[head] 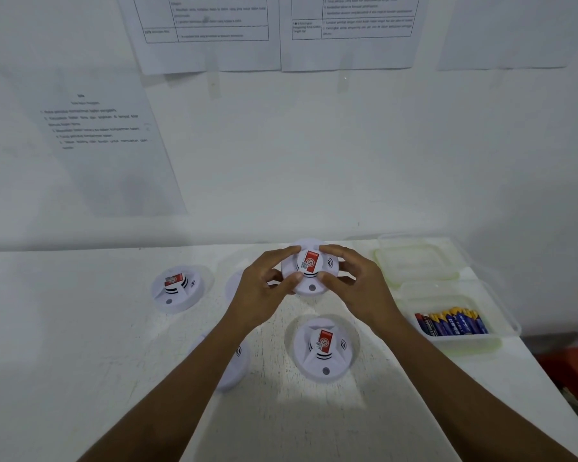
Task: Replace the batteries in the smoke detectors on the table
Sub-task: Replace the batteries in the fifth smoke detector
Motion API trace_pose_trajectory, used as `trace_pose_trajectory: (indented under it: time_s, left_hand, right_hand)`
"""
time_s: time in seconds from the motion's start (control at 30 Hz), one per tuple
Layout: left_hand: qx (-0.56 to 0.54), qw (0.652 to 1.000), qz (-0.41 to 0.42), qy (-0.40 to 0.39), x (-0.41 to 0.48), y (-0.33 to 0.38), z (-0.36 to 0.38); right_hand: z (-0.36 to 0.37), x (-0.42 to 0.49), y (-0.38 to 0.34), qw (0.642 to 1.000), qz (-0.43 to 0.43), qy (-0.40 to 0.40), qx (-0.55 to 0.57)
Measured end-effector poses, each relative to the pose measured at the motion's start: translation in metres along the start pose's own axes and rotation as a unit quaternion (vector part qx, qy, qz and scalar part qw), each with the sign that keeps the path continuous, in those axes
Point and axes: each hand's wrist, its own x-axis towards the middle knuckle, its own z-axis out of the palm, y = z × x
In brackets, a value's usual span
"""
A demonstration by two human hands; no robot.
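I hold a round white smoke detector [310, 284] with a red label above the table, face toward me. My left hand [262, 288] grips its left rim and my right hand [359, 283] grips its right rim, thumbs on the front. Three more detectors lie on the white table [80, 328]: one at the left [177, 288], one near the front centre [324, 350], and one [234, 365] partly hidden under my left forearm. Another white round shape [232, 285] peeks out behind my left hand.
At the right, a clear plastic box [457, 341] holds several blue and yellow batteries [452, 323]. Its clear lid [414, 258] lies behind it. Printed sheets hang on the white wall. The table's right edge runs past the box, with red objects beyond.
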Motion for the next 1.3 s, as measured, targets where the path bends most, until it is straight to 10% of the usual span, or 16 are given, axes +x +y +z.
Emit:
trace_pose_trajectory:
  time_s: [1.3]
  left_hand:
    - [0.025,1.0,0.009,0.01,0.004,-0.004,0.003]
  right_hand:
    - [-0.002,0.006,0.011,1.0,-0.018,-0.008,-0.011]
